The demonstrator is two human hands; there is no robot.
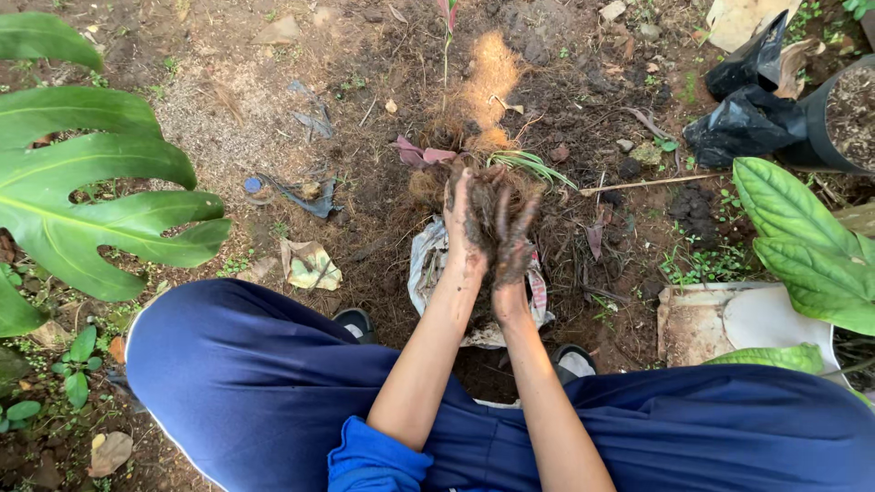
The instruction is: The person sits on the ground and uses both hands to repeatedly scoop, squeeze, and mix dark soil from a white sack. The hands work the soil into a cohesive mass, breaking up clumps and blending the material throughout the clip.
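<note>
Left hand (467, 223) and right hand (512, 246) are pressed together, palms facing, both caked in dark soil. Between them sits a clump of roots and soil (488, 196), fibrous and brown, grasped from both sides; fingers curl round it, neither hand slack. The clump stands roughly upright in the grip, its bulk rising above the fingertips and away from the body.

Directly under the wrists lies a crumpled white sack (428, 264), spread on the ground, partly hidden by the forearms. The left hand is the nearer one to its exposed edge.

Just past the fingertips, further from the body: a patch of loose brown fibre (490, 77) and a thin seedling with a reddish stem (447, 27), standing upright. A few narrow green blades (533, 164) stick out to the right of the clump, touching or nearly touching it; cannot tell if they belong to it.

Well off to the right of the grip: black plastic bags (747, 123) and a black pot (848, 118). A big split leaf (91, 191) lies far left.
</note>
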